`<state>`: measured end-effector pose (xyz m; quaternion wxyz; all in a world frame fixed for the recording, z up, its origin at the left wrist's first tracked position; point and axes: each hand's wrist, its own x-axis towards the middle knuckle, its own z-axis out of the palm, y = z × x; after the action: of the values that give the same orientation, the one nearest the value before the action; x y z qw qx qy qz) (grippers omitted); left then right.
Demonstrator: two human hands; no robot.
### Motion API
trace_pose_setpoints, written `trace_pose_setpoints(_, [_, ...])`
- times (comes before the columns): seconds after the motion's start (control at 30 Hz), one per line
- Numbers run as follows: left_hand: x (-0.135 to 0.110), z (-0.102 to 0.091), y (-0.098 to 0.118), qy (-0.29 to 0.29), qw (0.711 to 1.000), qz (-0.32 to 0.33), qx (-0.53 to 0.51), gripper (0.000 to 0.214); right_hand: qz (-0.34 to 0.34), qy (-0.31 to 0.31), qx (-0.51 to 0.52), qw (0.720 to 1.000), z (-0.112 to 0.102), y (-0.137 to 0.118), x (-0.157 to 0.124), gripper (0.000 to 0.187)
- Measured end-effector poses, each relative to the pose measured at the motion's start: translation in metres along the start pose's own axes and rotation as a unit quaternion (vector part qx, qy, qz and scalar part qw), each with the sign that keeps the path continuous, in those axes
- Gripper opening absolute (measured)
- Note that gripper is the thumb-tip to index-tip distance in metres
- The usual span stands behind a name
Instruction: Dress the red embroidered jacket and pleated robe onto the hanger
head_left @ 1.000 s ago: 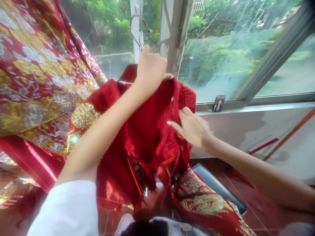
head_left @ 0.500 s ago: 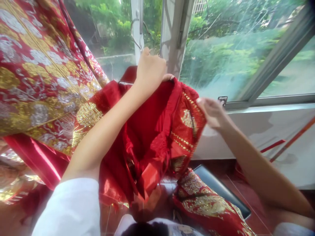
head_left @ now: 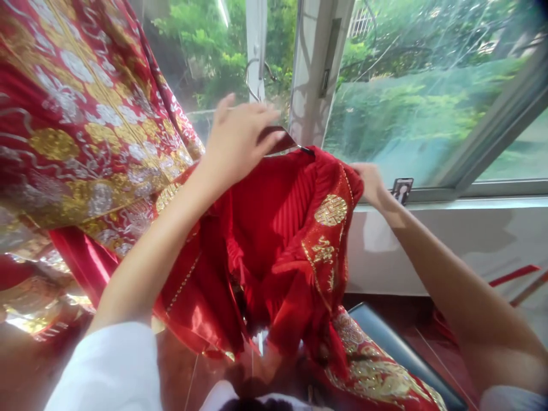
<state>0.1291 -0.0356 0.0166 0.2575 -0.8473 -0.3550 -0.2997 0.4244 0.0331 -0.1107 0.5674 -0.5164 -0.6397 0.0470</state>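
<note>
A red garment (head_left: 274, 194) with gold embroidery and a pleated inner side hangs on a dark red hanger (head_left: 280, 140). The hanger's metal hook (head_left: 248, 80) rises in front of the window frame. My left hand (head_left: 240, 137) is over the garment's neck opening by the hanger, fingers and thumb apart; whether it touches the hanger I cannot tell. At the garment's right shoulder, my right hand (head_left: 368, 182) grips the cloth, its fingertips partly hidden behind it.
On the left hangs a large red cloth (head_left: 98, 120) with gold and silver patterns. A phone (head_left: 402, 190) leans on the window sill at right. Below lie a dark flat-topped object (head_left: 398, 348) and gold-patterned red fabric (head_left: 377, 371). A red pole-like thing (head_left: 514, 275) is at right.
My left hand has loosened from the hanger's top and shifted left, fingers spreading. The right shoulder of the garment now sits higher and spread over the hanger, with my right hand still at it.
</note>
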Motion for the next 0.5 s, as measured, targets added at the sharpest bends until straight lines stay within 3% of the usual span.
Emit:
trace_pose_setpoints(0.1, [-0.058, -0.023, -0.016, 0.011, 0.983, -0.168, 0.071, 0.053, 0.010, 0.049, 0.019, 0.999, -0.019, -0.002, -0.034, 0.040])
trace_pose_setpoints(0.2, [-0.104, -0.027, -0.037, -0.048, 0.961, -0.265, 0.067, 0.052, -0.003, 0.010, -0.028, 1.000, -0.016, -0.011, -0.067, 0.025])
trace_pose_setpoints(0.3, [-0.122, -0.022, -0.053, -0.079, 0.954, -0.284, 0.046, 0.045, 0.009, -0.025, -0.035, 0.999, -0.012, -0.019, -0.084, 0.023])
trace_pose_setpoints(0.4, [-0.119, -0.018, -0.062, -0.082, 0.958, -0.273, 0.035, 0.044, 0.063, -0.062, 0.029, 0.996, -0.033, -0.020, -0.071, 0.026])
trace_pose_setpoints(0.5, [-0.114, -0.011, -0.077, -0.088, 0.968, -0.229, -0.053, 0.043, 0.078, 0.068, 0.001, 0.995, -0.061, -0.021, -0.031, 0.018])
